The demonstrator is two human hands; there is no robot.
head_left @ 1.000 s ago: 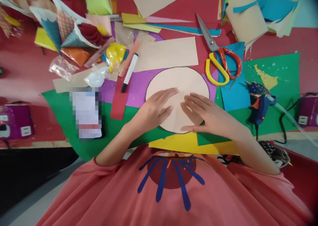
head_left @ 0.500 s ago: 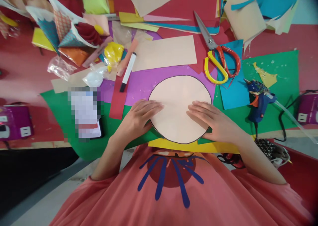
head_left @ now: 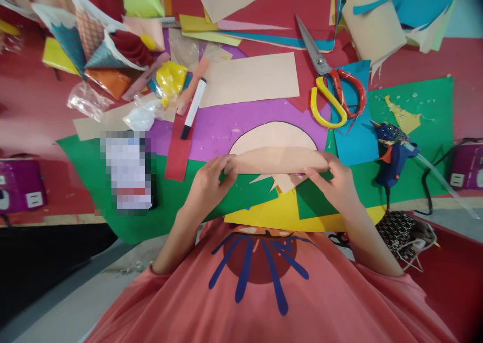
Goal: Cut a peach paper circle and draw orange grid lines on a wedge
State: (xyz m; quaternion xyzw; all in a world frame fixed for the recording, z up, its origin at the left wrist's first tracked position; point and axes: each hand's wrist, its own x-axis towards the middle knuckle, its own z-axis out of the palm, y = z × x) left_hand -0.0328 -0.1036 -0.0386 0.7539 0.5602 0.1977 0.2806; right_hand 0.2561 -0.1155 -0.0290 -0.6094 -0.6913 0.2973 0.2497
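Observation:
A round beige paper disc (head_left: 275, 137) with a dark outline is bent over on itself, its near part curled up and away from me. My left hand (head_left: 211, 182) pinches the left end of the bend between thumb and fingers. At the right end, my right hand (head_left: 334, 179) grips the paper the same way. Beneath the fold, pointed beige paper scraps (head_left: 285, 183) lie on the green sheet (head_left: 249, 192) and yellow sheet (head_left: 260, 217).
Scissors (head_left: 320, 66) with red and yellow handles lie beyond the disc. On the right rests a blue glue gun (head_left: 392, 157). A marker (head_left: 194, 109), a phone (head_left: 128, 172), bagged clay (head_left: 171, 79) and patterned paper cones (head_left: 90, 41) are on the left. A beige rectangle (head_left: 251, 79) lies behind.
The disc lay flat under both hands before. Its near edge is now lifted and folded over toward the far side, with both hands gripping the fold's ends.

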